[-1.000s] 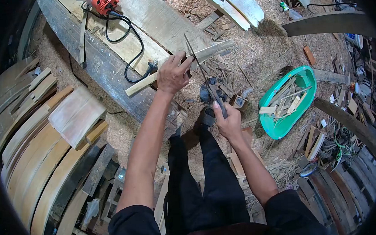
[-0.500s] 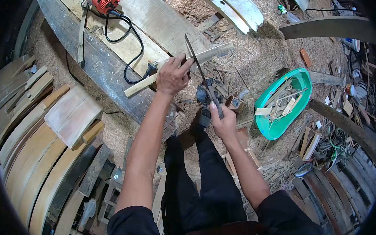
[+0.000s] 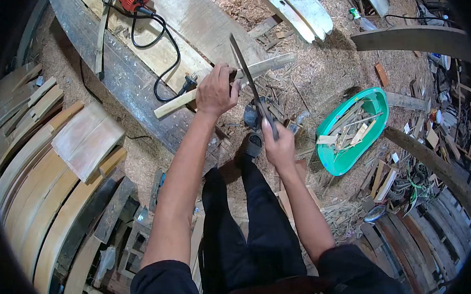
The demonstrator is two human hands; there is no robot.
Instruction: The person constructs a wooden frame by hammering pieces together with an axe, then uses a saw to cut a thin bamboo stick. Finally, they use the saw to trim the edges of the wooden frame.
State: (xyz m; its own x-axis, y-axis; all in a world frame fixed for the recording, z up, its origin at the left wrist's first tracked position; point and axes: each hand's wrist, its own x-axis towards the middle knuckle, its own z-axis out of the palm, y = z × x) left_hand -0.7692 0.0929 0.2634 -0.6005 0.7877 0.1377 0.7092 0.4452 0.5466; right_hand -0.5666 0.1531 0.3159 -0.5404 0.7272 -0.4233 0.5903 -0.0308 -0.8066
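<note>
A pale wooden strip (image 3: 273,63) lies across the edge of the plank-topped bench (image 3: 120,73) and sticks out past it on the right. My left hand (image 3: 215,90) presses down on this strip, its fingers closed over it. In my right hand (image 3: 279,144) is the handle of a long, narrow, dark-bladed tool (image 3: 247,71), with the thumb laid along its top. The blade points away from me and crosses the strip just right of my left hand. Whether its edge has teeth I cannot make out.
A red power tool (image 3: 134,0) with a coiled black cord and plug (image 3: 188,82) rests on the bench. To the right, a green tub (image 3: 337,168) holds wood offcuts. Curved planks (image 3: 51,194) are stacked at left. Sawdust and scraps cover the floor.
The blade's tip has moved slightly farther from me across the strip. The fingers of my left hand have drawn closer together on the wood.
</note>
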